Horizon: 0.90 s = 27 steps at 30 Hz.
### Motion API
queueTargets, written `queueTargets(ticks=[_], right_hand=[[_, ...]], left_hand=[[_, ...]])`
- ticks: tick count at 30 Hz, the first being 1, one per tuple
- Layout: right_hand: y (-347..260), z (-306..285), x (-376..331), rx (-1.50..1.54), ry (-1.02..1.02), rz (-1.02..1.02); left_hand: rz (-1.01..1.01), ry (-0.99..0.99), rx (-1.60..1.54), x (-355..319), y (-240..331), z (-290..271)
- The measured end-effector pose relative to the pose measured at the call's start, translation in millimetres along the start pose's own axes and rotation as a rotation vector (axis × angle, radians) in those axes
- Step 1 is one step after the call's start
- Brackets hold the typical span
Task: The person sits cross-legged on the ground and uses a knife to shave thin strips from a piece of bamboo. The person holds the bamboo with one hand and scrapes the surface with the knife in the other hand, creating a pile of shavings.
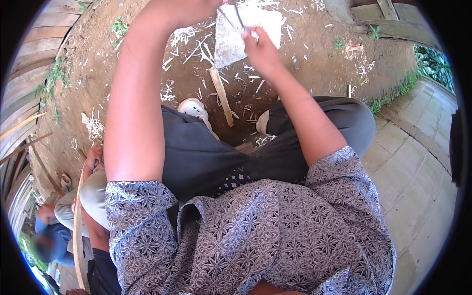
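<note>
Nearest me is the person's patterned shirt [255, 226], then the dark trousers [201, 147] with the knees spread wide. Between the pale shoes, the left shoe [193, 107] and the right shoe [262, 123], a flat wooden strip [222, 98] lies on the dirt; a foot shifting inward could roll on it or kick it. To the left a co-worker's hand [93, 156] is by a long pale strip [77, 231], which could knock the person's left arm if it swung across.

Farther out, the right hand [263, 53] is closed narrowly, pinching the lower end of a thin dark piece [238, 15] above a pale slab [231, 44]. The left hand [199, 11] is just beyond, to the left; its fingers run past the view, so I can't tell what they grip. If the dark piece has an edge, which I can't make out, a slip could catch the right thumb, so close to it. I can make out no container; the shavings [184, 34] lie loose on the ground and could slide underfoot.
</note>
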State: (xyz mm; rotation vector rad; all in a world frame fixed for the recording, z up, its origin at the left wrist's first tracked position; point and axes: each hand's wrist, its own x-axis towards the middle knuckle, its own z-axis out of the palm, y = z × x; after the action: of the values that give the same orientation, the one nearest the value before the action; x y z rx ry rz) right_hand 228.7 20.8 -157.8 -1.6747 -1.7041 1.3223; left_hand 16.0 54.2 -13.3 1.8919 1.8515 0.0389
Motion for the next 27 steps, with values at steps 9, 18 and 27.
queueTargets(ticks=[9,18,27], right_hand=[[31.2,9.6,11.2,-0.069,-0.045,-0.047],[39.9,13.2,6.1,-0.260,0.076,-0.107],[47.8,5.9,3.0,-0.234,0.024,-0.121]], left_hand=[[0.019,-0.027,0.005,-3.0,12.7,-15.7],[0.050,0.050,-0.015,10.1,11.1,2.3],[0.056,0.106,0.006,12.2,4.9,7.2]])
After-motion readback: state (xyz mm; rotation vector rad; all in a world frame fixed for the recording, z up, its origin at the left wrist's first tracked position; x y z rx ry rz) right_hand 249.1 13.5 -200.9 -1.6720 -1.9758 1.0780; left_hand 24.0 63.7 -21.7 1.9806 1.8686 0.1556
